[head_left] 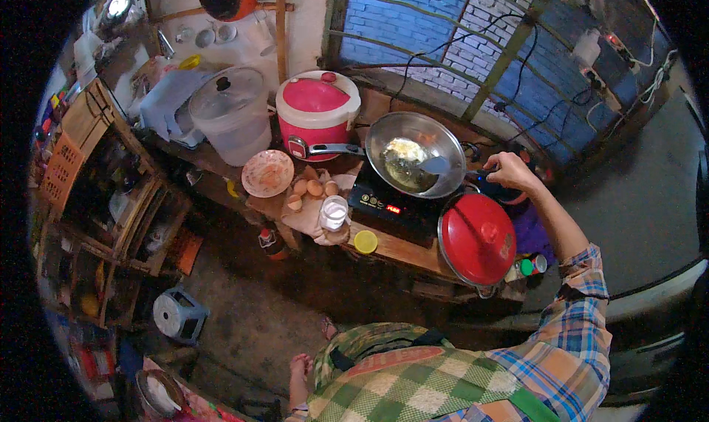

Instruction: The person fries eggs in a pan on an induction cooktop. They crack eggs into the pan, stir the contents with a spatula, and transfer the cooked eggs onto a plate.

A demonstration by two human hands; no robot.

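On the worktop (406, 254), right of the rice cooker (317, 113): pan (443, 143) sits on the lit hob (413, 219), holding what looks like a cooking egg (405, 149) in oil (407, 177), spatula (436, 165) blade beside it. Right hand (509, 172) at the pan's right rim, fingers drawn together, apparently pinching the spatula's dark handle; exact grip hard to make out. Left hand (300, 366) low beside the apron (413, 381); nothing seen in it, degree of opening cannot be told.

Risks, as judged:
1. Egg may tear if the blade is forced under a stuck underside; may scorch if heat runs high.
2. Oil may spit onto the bare right forearm. Cause: moisture, or a brisk stroke.
3. Pan may swing. Long handle juts left toward the rice cooker, no hand on it; a hard spatula push would suffice.
4. Red lid (476, 241), near right, close to the worktop's near edge: a stray elbow could shift it.
5. Near left, loose shell eggs (314, 188) behind the jar (334, 213): a knock could roll one off.
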